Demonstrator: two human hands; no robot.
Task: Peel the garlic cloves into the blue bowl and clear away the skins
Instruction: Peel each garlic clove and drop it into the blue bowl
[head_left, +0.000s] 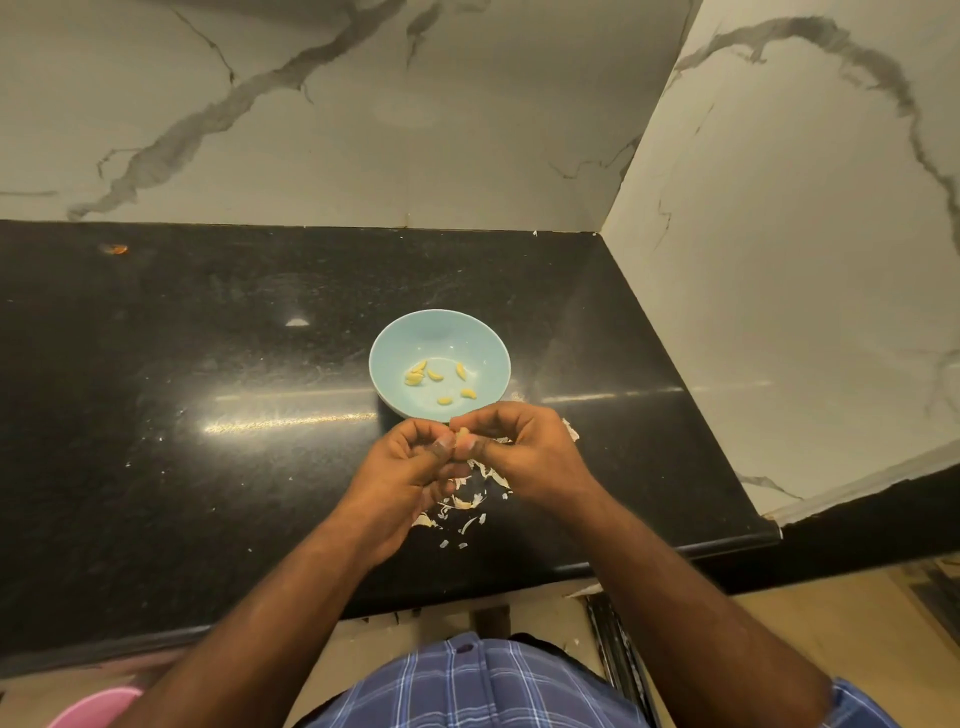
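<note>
A glossy black stone counter (208, 389) was seen from above, backed by pale marble-patterned wall panels (363, 130) that met in a corner at two o'clock; a blue bowl (395, 343) stood on the counter near the centre of the view, and several peeled yellowish garlic cloves (434, 375) were scattered, apart from one another, across its bottom. Just below the bowl, at six o'clock from it, two bare hands were brought together above the counter; a single garlic clove (462, 433) was pinched between the fingertips of the left hand (410, 467) and the right hand (519, 447), with both thumbs pressed close against it and the remaining fingers curled inward, so that only a small pale part of the clove could be seen. Loose papery garlic skins (470, 506) were strewn on the counter beneath and between the hands, at six o'clock from the bowl, with a few more flakes showing past the right hand at three o'clock. A blue checked shirt (467, 686) filled the bottom edge; part of a pink object (98, 706) was visible at seven o'clock, too cropped to be identified.
</note>
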